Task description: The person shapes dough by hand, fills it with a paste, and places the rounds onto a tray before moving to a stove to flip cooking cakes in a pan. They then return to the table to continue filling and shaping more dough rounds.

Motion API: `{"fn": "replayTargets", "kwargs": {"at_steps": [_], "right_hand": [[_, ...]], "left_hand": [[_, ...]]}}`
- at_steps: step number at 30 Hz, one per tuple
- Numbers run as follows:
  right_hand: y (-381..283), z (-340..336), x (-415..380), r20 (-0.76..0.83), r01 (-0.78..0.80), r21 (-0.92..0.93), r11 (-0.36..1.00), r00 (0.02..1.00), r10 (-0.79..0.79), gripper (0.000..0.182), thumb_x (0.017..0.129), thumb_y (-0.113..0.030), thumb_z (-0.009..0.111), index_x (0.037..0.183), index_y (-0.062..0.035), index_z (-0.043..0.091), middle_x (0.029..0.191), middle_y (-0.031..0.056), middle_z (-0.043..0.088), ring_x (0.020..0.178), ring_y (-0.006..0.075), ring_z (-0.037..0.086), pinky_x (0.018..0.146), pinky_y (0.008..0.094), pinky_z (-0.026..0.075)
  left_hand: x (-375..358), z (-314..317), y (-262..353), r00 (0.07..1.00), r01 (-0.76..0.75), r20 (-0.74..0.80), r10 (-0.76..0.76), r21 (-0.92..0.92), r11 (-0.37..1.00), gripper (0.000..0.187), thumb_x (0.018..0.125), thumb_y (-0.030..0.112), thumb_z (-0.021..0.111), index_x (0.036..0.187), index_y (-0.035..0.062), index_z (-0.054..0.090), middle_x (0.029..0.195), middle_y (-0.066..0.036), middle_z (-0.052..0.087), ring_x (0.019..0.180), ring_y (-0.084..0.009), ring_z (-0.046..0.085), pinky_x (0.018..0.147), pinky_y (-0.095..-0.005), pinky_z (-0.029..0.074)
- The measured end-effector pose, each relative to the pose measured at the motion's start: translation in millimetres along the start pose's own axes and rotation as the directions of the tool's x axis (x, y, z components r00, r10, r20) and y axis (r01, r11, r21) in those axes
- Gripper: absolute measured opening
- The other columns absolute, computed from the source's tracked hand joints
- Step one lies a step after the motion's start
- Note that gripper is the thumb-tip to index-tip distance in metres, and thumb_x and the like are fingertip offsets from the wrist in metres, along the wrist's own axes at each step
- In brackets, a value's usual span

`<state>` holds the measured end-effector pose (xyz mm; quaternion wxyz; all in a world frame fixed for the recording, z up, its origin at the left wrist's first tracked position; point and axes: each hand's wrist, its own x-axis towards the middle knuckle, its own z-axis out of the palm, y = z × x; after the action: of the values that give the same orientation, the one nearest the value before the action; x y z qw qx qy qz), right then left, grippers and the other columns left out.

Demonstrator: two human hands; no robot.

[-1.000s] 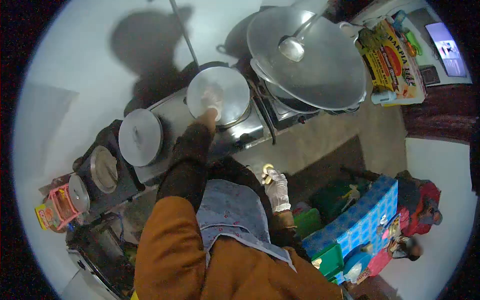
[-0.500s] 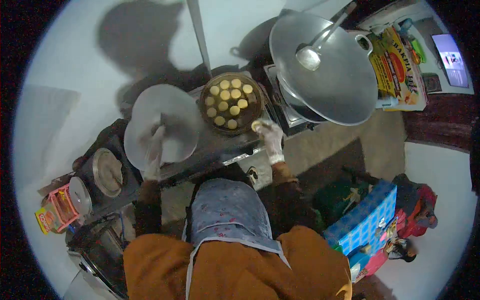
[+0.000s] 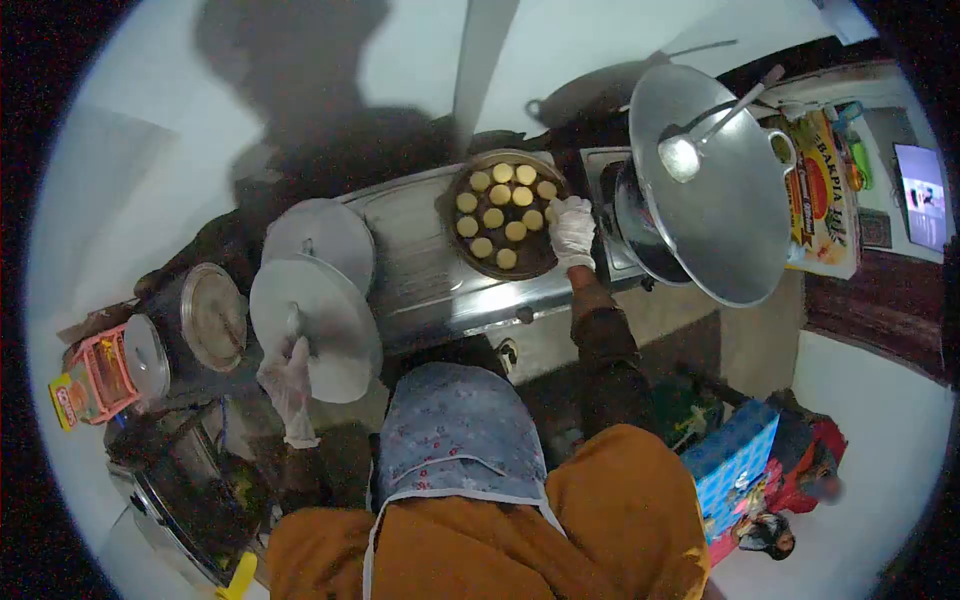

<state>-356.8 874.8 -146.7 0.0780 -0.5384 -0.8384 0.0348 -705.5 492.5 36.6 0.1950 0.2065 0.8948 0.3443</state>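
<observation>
My left hand (image 3: pixel 288 385), in a clear glove, grips the knob of a large round metal lid (image 3: pixel 345 350). The lid is raised and tilted in front of a second round lid (image 3: pixel 325 225) on the counter. My right hand (image 3: pixel 572 235), also gloved, has its fingers closed at the right rim of a round dark pan (image 3: pixel 455 245). Several pale round pastries (image 3: pixel 493 219) lie spaced out in the pan. Those fingers hide the pastry that my right hand carries.
A big metal wok (image 3: pixel 710 230) with a ladle (image 3: pixel 680 157) leans on the right burner. Further right are printed boxes (image 3: pixel 825 190) and a lit screen (image 3: pixel 920 195). At left stand a lidded pot (image 3: pixel 213 315) and a pink basket (image 3: pixel 105 370). Another person (image 3: pixel 770 535) is at lower right.
My right hand has moved with a pastry from in front of the pan to its right rim. My left hand has shifted its lid toward me, baring the second lid behind. The view has turned.
</observation>
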Motion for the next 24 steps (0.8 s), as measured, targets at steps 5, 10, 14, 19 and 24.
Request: {"fn": "replayTargets", "kwargs": {"at_steps": [5,10,14,19,24], "right_hand": [[0.3,-5.6,2.1,-0.163,0.045,-0.129,0.991,0.984,-0.066,0.010,0.083,-0.022,0.069,0.080,-0.0136,0.064,0.096,0.0101,0.060,0.088,0.0302,0.061,0.063,0.0403,0.050],[15.3,15.8,-17.8,0.365,-0.477,0.795,0.376,0.870,0.333,0.011,0.078,-0.012,0.073,0.087,-0.0066,0.072,0.089,0.0129,0.069,0.084,0.0312,0.065,0.075,0.0409,0.051],[-1.5,20.3,-54.2,-0.064,-0.013,0.701,0.713,0.995,0.081,0.019,0.082,0.005,0.062,0.096,-0.0037,0.070,0.095,0.0082,0.067,0.090,0.0229,0.064,0.085,0.0354,0.052],[-19.5,7.1,-61.3,0.143,-0.232,0.803,0.549,0.969,0.201,0.019,0.087,-0.002,0.060,0.106,-0.0074,0.061,0.099,0.0072,0.063,0.088,0.0233,0.061,0.082,0.0354,0.050],[8.3,15.6,-44.9,-0.076,0.281,0.100,0.955,0.959,-0.274,0.019,0.094,-0.025,0.060,0.107,-0.0107,0.060,0.093,0.0097,0.060,0.090,0.0288,0.056,0.074,0.0438,0.048]], "left_hand": [[0.7,-6.0,6.0,0.998,0.036,0.055,-0.033,-0.063,0.997,0.038,0.086,0.023,0.071,0.107,-0.0079,0.071,0.087,-0.011,0.072,0.078,-0.0166,0.062,0.073,-0.0319,0.049],[5.1,-5.0,18.6,0.994,0.075,0.083,-0.068,-0.075,0.994,0.038,0.087,0.022,0.070,0.112,-0.0064,0.071,0.087,-0.009,0.071,0.078,-0.0153,0.061,0.073,-0.0317,0.048],[4.1,15.0,10.4,0.999,0.036,0.047,-0.024,-0.287,0.957,0.036,0.088,0.019,0.068,0.115,-0.0040,0.072,0.083,-0.007,0.070,0.075,-0.0131,0.059,0.070,-0.0307,0.047],[8.6,23.6,-1.0,0.998,0.022,0.058,-0.011,-0.198,0.980,0.030,0.087,0.016,0.068,0.110,-0.0022,0.074,0.078,-0.004,0.068,0.072,-0.0117,0.058,0.067,-0.0288,0.046],[3.3,20.3,13.5,0.994,0.049,0.102,-0.031,-0.177,0.983,0.023,0.087,0.016,0.068,0.098,-0.0033,0.074,0.077,-0.005,0.068,0.073,-0.0120,0.060,0.067,-0.0289,0.045]]}}
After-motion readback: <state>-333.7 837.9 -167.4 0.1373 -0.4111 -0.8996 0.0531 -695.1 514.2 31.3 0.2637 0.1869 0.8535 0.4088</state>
